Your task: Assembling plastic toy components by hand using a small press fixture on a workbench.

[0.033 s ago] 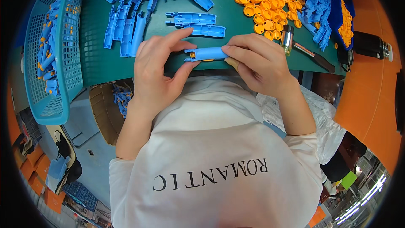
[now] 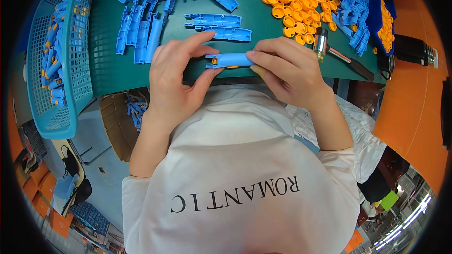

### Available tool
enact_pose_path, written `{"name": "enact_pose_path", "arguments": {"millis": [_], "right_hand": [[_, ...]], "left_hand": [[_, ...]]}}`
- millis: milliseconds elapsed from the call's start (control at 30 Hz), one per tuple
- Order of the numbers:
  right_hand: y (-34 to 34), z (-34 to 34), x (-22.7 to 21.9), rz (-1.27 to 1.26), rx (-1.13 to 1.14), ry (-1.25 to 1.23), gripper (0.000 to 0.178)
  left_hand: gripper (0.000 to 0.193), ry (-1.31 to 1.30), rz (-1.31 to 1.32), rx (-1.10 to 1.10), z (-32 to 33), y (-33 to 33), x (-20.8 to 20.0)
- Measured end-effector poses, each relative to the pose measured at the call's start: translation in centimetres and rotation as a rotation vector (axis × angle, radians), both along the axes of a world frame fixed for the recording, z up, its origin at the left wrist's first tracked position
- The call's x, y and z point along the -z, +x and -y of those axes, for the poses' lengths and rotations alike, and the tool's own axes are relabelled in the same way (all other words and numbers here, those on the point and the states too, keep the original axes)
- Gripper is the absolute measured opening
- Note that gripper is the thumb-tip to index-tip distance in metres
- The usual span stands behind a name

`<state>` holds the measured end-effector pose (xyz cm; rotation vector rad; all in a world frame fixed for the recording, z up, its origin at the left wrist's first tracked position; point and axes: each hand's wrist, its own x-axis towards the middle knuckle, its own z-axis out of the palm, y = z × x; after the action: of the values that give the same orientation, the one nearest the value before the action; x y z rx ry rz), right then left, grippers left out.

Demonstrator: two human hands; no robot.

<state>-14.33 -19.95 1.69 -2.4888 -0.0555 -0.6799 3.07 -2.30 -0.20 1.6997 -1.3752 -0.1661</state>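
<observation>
A blue tubular plastic casing [image 2: 230, 59] lies level between my hands, just above the near edge of the green work surface [image 2: 183, 77]. Orange-yellow shows inside its notched left end and along its lower side. My right hand [image 2: 289, 68] grips the right end between thumb and fingers. At the notched end, my left hand [image 2: 174, 73] pinches the casing, thumb below and a finger above, with its index finger raised. Right beyond it rest two blue half-shells [image 2: 228, 34], hollow side up.
Blue shells [image 2: 141, 28] are heaped at far left, orange caps [image 2: 296, 2] and small blue parts [image 2: 351, 4] at far right. A hammer [image 2: 346, 59] lies at the right edge. Left stands a turquoise basket [image 2: 82, 56] of blue-orange pieces; below it, a cardboard box [image 2: 115, 122].
</observation>
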Motion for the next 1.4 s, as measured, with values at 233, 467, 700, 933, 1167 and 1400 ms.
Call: {"name": "enact_pose_path", "arguments": {"millis": [233, 467, 700, 933, 1167, 1400], "right_hand": [[0.2, 0.4, -0.6, -0.061, -0.033, -0.021, 0.028], [0.4, 0.7, -0.7, -0.06, -0.071, 0.002, 0.028], [0.6, 0.8, -1.2, -0.094, -0.084, -0.034, 0.029], [0.2, -1.2, -0.2, -0.094, 0.051, -0.051, 0.027], [0.7, -2.3, -0.3, 0.076, 0.116, -0.049, 0.037], [0.1, -4.8, -2.1, 0.122, 0.087, -0.045, 0.042]], "left_hand": [[0.056, 0.001, -0.005, -0.001, 0.0, 0.1, 0.1], [0.057, 0.008, -0.005, 0.004, 0.0, 0.1, 0.0], [0.047, -0.002, 0.063, 0.024, 0.0, 0.2, 0.0], [0.041, -0.007, 0.21, 0.145, -0.3, 0.8, -0.5], [0.036, 0.006, 0.207, 0.184, -0.1, 0.8, -2.2], [0.022, 0.117, -0.651, 0.138, -2.2, -2.6, -5.3]]}}
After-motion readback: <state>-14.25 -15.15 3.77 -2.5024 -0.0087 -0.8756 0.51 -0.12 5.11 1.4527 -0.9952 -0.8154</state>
